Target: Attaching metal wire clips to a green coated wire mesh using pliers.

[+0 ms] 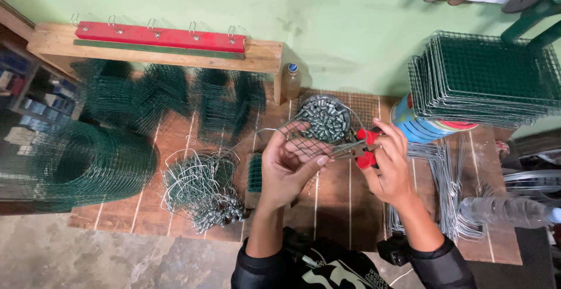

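Left hand (286, 163) is curling around a small piece of green wire mesh (304, 140), fingers closed on it, thumb pressing its near edge; the mesh is being held above the wooden board (333, 201), just in front of the round tin of small metal sleeves (324, 118).

Right hand (390, 163) is wrapping shut on red-handled pliers (363, 147), their nose pointing left and meeting the mesh edge beside the left thumb. Whether the nose is biting a wire or a sleeve cannot be told.

Risks, as judged:
- Plier nose is working very close to the left thumb; a slip off the thin wire could be pinching skin.
- Cut wire ends on the mesh could be scratching the palm if the piece is twisting in the grip.
- The tin is sitting just behind the work; a sweep of the pliers could be knocking it.

Around:
- Pile of bent wire hooks (201, 187) lying left of the left forearm.
- Roll of green mesh (82, 163) at far left.
- Stack of green mesh panels (485, 78) at upper right, resting over a blue drum (418, 126).
- Bent wire frames (447, 189) crowding the right wrist.
- Clear plastic bottle (508, 210) lying right.
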